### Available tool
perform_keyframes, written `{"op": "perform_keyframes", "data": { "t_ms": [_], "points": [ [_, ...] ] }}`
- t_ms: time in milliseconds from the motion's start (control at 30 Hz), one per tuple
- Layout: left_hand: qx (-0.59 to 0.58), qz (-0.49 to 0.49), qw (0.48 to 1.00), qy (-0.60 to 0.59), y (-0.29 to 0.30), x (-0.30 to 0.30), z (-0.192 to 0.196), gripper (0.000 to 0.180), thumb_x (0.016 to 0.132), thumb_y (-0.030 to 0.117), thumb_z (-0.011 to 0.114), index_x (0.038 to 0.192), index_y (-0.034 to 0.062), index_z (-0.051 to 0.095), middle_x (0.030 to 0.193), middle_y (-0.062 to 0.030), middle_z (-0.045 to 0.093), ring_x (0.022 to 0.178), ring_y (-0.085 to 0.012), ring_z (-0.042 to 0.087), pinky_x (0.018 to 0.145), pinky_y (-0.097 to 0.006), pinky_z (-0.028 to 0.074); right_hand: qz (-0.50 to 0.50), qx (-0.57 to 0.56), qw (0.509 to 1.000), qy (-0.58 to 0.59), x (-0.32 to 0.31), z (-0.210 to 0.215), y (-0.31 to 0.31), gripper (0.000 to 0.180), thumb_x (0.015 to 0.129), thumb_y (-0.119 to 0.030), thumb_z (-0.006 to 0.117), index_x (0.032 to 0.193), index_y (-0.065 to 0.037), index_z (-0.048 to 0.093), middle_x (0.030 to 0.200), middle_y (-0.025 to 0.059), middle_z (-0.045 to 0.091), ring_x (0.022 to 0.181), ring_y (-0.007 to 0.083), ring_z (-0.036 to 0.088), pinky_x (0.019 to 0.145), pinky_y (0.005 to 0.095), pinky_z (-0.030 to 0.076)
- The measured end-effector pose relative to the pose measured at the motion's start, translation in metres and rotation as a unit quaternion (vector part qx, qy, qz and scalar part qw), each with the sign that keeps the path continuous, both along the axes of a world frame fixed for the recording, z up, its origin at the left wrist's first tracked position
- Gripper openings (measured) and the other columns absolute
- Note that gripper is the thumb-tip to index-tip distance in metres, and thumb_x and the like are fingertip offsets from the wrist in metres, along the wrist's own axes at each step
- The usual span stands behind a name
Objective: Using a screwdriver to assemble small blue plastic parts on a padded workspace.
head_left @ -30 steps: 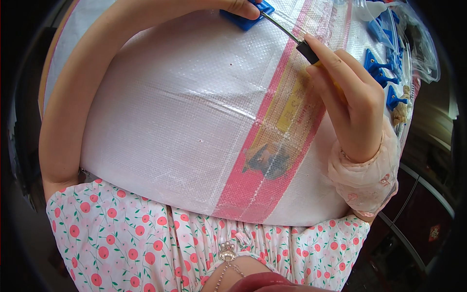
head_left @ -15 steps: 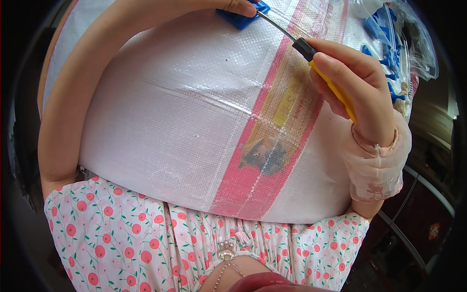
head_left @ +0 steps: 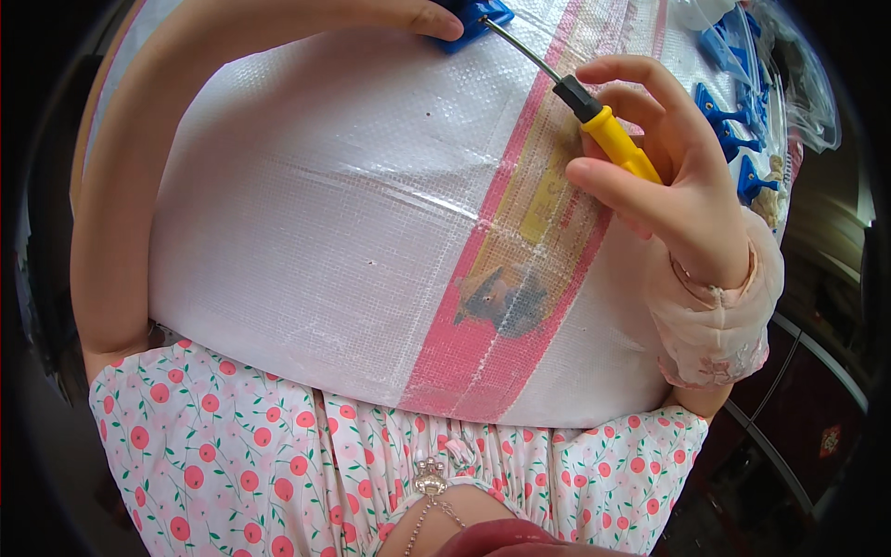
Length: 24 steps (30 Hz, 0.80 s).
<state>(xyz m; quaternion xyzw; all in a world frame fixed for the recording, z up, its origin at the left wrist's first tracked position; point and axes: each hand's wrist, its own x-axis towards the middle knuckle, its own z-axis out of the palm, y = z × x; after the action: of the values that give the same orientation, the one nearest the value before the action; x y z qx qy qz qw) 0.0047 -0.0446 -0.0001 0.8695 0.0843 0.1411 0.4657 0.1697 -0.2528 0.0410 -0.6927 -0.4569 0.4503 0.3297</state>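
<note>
At the far edge of the view my left hand holds a small blue plastic part down on the woven sheet, its thumb at the part's near side. The other fingers of that hand are cut off by the picture's edge. My right hand has a yellow-handled screwdriver with a black collar and a thin metal shaft. The handle's end lies within the palm, while the thumb and index finger are spread off the grip. The shaft slants up to the left, its tip at the blue part.
A white woven plastic sheet with a pink and tan printed band covers the rounded table. Several blue plastic parts lie along its right side, next to clear plastic bags. Dark red cabinet fronts stand beyond at the right.
My right thumb and index finger have opened away from the screwdriver, baring more of its yellow handle. My left thumb has slid slightly left, and the blue part has tilted a little.
</note>
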Motion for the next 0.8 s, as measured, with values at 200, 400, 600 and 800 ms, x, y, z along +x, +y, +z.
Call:
{"op": "perform_keyframes", "data": {
  "t_ms": [200,400,600,800],
  "points": [
    [-0.065,-0.01,0.997,0.049,0.011,0.005,-0.008,0.02,0.076,0.006,0.08,0.094,0.0049,0.071,0.097,-0.0071,0.066,0.091,-0.0181,0.063,0.081,-0.031,0.059,0.07,0.157,0.923,-0.344,-0.006,-0.01,-0.002,0.033,0.083,-0.005,0.076,0.113,-0.006,0.062,0.088,0.0059,0.067,0.078,0.0113,0.069,0.061,0.0196,0.053],
    [-0.013,-0.006,0.999,0.043,0.008,0.002,-0.005,0.023,0.071,0.013,0.085,0.084,0.0027,0.069,0.091,-0.0026,0.064,0.08,-0.0127,0.06,0.077,-0.024,0.053,0.113,0.17,0.769,-0.606,-0.022,-0.005,0.001,0.034,0.079,-0.007,0.076,0.112,-0.006,0.066,0.082,0.0088,0.065,0.068,0.0176,0.066,0.057,0.026,0.05],
    [-0.082,0.009,0.996,0.038,0.009,0.004,-0.008,0.023,0.07,0.011,0.085,0.083,0.002,0.068,0.089,-0.0023,0.064,0.082,-0.013,0.061,0.079,-0.026,0.054,0.106,0.206,0.766,-0.6,-0.017,-0.015,0.001,0.038,0.08,-0.005,0.074,0.118,-0.005,0.066,0.079,0.0096,0.062,0.063,0.0191,0.06,0.056,0.0291,0.049],
    [-0.063,0.016,0.997,0.029,0.005,0.006,-0.009,0.022,0.07,0.009,0.085,0.083,0.0026,0.068,0.09,-0.0028,0.065,0.084,-0.0139,0.062,0.077,-0.027,0.055,0.104,0.184,0.793,-0.571,-0.017,-0.015,0.003,0.03,0.086,-0.006,0.071,0.115,-0.002,0.067,0.078,0.0099,0.061,0.062,0.0174,0.058,0.055,0.0273,0.046]
  ]
}}
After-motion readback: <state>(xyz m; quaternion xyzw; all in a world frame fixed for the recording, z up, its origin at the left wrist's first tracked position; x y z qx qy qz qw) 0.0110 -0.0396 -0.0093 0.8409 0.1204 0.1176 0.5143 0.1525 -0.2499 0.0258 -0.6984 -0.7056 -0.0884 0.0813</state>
